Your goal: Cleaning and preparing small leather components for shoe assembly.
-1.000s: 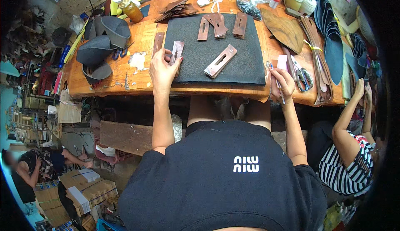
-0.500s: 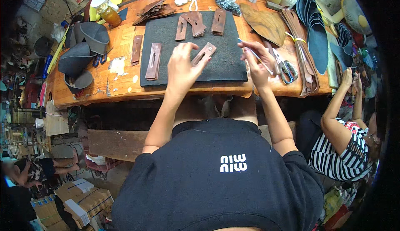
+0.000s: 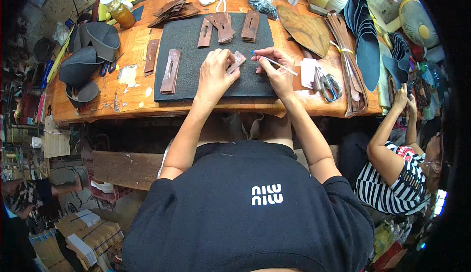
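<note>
Over a black mat (image 3: 191,88) on the wooden table, my left hand (image 3: 215,75) is closed on a small brown leather piece (image 3: 238,60); the fingers hide part of it. My right hand (image 3: 278,78) grips a slim white pen (image 3: 284,67) with a blue tip. The tip points left, a little apart from the leather piece. Slotted brown leather pieces lie in small stacks on the mat: one stack (image 3: 171,73) at the left, another stack (image 3: 250,25) at the far right, and a fanned stack (image 3: 223,29) between. A further strip (image 3: 150,57) rests left of the mat.
Right of the mat are scissors (image 3: 333,89), a white card (image 3: 308,73), a bound bundle of brown straps (image 3: 347,61) and a brown leaf-shaped board (image 3: 304,30). Dark curved pieces (image 3: 81,67) and a jar (image 3: 122,16) stand left. A co-worker (image 3: 392,174) sits at the right.
My right hand has come left, bringing the pen close to the leather piece. My left fingers have closed more around that piece, covering more of it. The whole view has shifted slightly.
</note>
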A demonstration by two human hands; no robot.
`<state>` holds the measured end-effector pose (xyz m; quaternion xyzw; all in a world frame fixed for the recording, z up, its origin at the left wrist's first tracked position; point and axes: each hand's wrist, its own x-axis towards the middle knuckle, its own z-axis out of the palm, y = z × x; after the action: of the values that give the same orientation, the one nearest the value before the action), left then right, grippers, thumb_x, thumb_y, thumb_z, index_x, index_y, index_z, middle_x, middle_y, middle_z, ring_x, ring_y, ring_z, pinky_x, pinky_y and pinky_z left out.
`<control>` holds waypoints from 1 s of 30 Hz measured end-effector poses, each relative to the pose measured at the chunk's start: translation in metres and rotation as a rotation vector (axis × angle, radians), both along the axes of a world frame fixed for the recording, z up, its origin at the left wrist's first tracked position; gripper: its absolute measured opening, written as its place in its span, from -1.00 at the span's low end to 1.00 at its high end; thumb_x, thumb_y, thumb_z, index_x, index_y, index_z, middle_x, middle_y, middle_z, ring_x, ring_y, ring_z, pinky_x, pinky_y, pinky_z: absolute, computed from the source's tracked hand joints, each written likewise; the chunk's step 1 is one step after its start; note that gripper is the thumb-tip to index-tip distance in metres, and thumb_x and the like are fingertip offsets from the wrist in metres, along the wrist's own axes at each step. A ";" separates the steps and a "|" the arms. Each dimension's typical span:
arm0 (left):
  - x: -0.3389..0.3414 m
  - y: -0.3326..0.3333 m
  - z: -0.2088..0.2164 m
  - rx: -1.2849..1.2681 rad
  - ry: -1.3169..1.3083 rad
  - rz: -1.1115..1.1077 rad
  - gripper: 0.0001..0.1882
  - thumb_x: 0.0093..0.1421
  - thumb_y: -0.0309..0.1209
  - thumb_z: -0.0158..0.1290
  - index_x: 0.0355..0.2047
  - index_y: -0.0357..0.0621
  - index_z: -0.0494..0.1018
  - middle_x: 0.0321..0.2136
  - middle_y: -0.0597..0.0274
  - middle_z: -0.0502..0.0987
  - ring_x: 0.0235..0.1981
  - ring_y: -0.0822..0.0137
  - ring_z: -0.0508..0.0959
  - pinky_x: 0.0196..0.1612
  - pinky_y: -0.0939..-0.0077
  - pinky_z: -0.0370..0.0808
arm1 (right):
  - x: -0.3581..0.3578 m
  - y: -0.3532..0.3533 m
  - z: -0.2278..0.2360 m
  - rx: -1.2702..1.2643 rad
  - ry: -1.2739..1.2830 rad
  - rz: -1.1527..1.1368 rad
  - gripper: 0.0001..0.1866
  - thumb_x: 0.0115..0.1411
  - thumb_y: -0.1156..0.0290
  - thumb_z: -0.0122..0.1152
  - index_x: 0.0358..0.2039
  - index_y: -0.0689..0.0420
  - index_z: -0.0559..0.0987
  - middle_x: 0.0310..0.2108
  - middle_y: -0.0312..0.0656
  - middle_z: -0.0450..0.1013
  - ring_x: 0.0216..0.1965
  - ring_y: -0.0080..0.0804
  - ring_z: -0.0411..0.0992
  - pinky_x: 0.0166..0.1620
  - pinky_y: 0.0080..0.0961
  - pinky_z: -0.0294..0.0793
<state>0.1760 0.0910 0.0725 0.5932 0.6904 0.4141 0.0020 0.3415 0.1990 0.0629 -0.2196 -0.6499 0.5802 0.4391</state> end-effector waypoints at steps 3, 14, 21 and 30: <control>-0.004 0.001 0.001 -0.011 -0.013 -0.028 -0.74 -0.08 -0.43 0.30 -0.37 -0.21 0.51 -0.38 0.05 0.55 -0.27 0.01 0.58 -0.16 0.18 0.53 | -0.001 0.002 0.002 -0.038 0.000 0.012 -0.87 0.27 0.57 0.21 -0.19 0.27 0.64 -0.30 -0.18 0.65 -0.47 -0.66 0.50 -0.37 -0.69 0.51; -0.007 -0.002 0.001 0.015 0.038 -0.047 -0.74 -0.10 -0.45 0.31 -0.37 -0.23 0.54 -0.42 0.07 0.58 -0.32 0.08 0.60 -0.20 0.26 0.55 | -0.010 0.021 0.002 0.577 -0.351 0.078 -0.62 0.11 0.45 0.39 -0.02 0.09 0.67 -0.20 -0.15 0.62 -0.22 -0.36 0.51 -0.09 -0.46 0.51; -0.017 -0.001 0.001 0.050 0.076 -0.163 -0.73 -0.11 -0.47 0.33 -0.37 -0.24 0.54 -0.43 0.07 0.58 -0.33 0.10 0.60 -0.21 0.29 0.54 | -0.018 0.042 0.003 0.512 -0.318 0.297 -0.49 -0.13 0.38 0.53 -0.08 0.08 0.65 -0.16 -0.15 0.58 -0.04 -0.19 0.49 0.10 -0.30 0.45; -0.028 -0.010 0.009 -0.074 -0.037 -0.280 -0.73 -0.08 -0.48 0.35 -0.36 -0.25 0.55 -0.39 0.11 0.57 -0.37 0.20 0.59 -0.27 0.36 0.55 | -0.010 0.028 0.011 0.496 -0.458 0.284 -0.52 -0.11 0.33 0.61 -0.13 0.10 0.67 -0.18 -0.21 0.56 -0.09 -0.39 0.48 0.04 -0.43 0.44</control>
<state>0.1475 0.0808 0.0816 0.6756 0.6155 0.3948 0.0941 0.3316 0.2275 0.0738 -0.1382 -0.8764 0.3958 0.2371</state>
